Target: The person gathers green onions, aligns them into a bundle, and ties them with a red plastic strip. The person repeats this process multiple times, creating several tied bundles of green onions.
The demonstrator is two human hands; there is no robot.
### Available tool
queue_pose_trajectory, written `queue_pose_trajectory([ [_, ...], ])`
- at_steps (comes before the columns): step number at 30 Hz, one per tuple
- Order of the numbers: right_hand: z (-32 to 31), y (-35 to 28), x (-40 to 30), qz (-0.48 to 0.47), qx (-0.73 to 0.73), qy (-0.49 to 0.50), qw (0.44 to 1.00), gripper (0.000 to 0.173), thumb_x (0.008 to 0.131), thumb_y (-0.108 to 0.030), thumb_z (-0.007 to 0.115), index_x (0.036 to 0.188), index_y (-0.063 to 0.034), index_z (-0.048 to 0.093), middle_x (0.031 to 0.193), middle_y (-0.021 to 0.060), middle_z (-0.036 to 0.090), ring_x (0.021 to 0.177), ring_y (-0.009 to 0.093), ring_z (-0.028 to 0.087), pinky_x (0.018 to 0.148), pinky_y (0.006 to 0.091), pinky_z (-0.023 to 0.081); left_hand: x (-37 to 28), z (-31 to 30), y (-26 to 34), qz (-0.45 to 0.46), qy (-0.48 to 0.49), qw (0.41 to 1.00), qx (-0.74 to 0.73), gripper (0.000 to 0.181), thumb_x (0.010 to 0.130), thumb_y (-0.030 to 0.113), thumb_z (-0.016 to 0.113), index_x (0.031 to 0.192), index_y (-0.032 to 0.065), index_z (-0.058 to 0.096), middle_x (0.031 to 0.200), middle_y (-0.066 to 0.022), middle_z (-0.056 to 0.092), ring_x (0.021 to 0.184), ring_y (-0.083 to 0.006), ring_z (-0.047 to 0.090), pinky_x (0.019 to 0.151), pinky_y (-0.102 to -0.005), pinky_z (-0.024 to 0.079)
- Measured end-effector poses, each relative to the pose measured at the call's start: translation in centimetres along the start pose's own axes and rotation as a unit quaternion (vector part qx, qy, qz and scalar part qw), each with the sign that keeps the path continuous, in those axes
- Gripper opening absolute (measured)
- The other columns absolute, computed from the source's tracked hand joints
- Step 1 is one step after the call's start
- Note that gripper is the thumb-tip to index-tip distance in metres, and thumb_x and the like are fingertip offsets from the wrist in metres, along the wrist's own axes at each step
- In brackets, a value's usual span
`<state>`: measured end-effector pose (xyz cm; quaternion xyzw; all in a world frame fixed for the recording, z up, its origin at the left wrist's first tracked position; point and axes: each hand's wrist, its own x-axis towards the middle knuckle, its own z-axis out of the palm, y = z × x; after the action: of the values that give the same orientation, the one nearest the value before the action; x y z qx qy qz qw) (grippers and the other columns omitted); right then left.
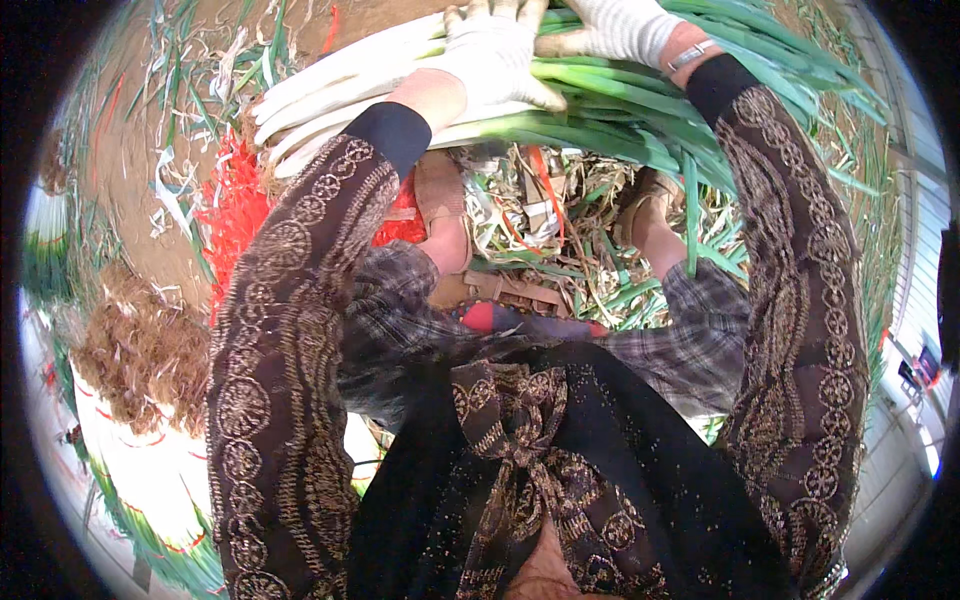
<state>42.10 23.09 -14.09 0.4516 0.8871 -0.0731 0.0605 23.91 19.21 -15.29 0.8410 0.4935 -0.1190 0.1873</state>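
Note:
A thick pile of green onions (622,82) lies across the top of the view, white stems to the left and green leaves to the right. My left hand (495,56), in a pale knit glove, rests on the white stems with its fingers spread. Close by on the right, my right hand (619,30), gloved too, lies on the upper leaves where green begins; its fingertips are partly cut off by the picture's edge. Below the pile, red plastic ties (232,210) lie in a heap beside my left sleeve.
Bound bundles of green onions (150,465) with brown roots stand at the lower left. Dry leaves and peelings (592,217) cover the ground between my feet. More leaf scraps (180,90) litter the soil at the upper left. A low seat's edge (517,292) shows near my legs.

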Motion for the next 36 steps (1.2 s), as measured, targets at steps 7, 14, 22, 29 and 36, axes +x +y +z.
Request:
queue_pose_trajectory([
  [7,-5.4,-2.1,-5.4,-0.012,-0.022,-0.116,0.993,0.120,0.066,-0.071,0.079,0.153,0.0000,0.038,0.150,0.0281,0.047,0.142,0.045,0.043,0.119,0.0530,0.031,0.0,0.4,1.4,0.014,0.017,0.999,-0.032,0.138,0.060,0.069,0.087,0.162,0.0044,0.019,0.164,-0.0228,0.027,0.150,-0.0443,0.028,0.120,-0.0608,0.026],
  [14,-0.8,1.4,-6.9,-0.098,-0.106,-0.005,0.990,0.114,0.063,-0.050,0.084,0.154,-0.0015,0.036,0.154,0.0284,0.042,0.145,0.046,0.038,0.121,0.0555,0.026,0.8,1.8,1.1,0.006,0.086,0.996,-0.017,0.136,0.061,0.066,0.088,0.161,0.0045,0.020,0.162,-0.0215,0.029,0.148,-0.0450,0.030,0.118,-0.0615,0.028],
  [22,-3.3,1.1,-10.2,-0.105,-0.037,0.060,0.992,0.106,0.067,-0.048,0.080,0.153,-0.0020,0.040,0.155,0.0267,0.044,0.144,0.046,0.039,0.123,0.0565,0.024,0.3,0.8,1.5,0.088,0.086,0.992,-0.039,0.126,0.067,0.058,0.087,0.159,0.0013,0.022,0.158,-0.0246,0.034,0.146,-0.0451,0.032,0.120,-0.0580,0.028],
  [29,-9.1,3.3,-34.9,0.019,0.024,0.220,0.975,0.063,0.083,-0.022,0.078,0.139,-0.0060,0.055,0.142,0.0242,0.054,0.131,0.043,0.053,0.110,0.0480,0.044,3.8,2.6,2.5,0.201,0.142,0.964,-0.100,0.111,0.069,0.044,0.089,0.154,-0.0030,0.033,0.150,-0.0294,0.045,0.140,-0.0438,0.043,0.119,-0.0507,0.033],
  [36,3.4,-3.5,-82.0,0.677,0.094,0.246,0.687,0.048,0.092,-0.041,0.072,0.126,-0.0066,0.067,0.114,0.0140,0.073,0.107,0.027,0.071,0.094,0.0362,0.054,7.1,4.4,8.7,0.205,0.214,0.955,-0.010,0.114,0.071,0.042,0.088,0.155,-0.0079,0.030,0.151,-0.0326,0.043,0.142,-0.0441,0.041,0.121,-0.0481,0.031],
])
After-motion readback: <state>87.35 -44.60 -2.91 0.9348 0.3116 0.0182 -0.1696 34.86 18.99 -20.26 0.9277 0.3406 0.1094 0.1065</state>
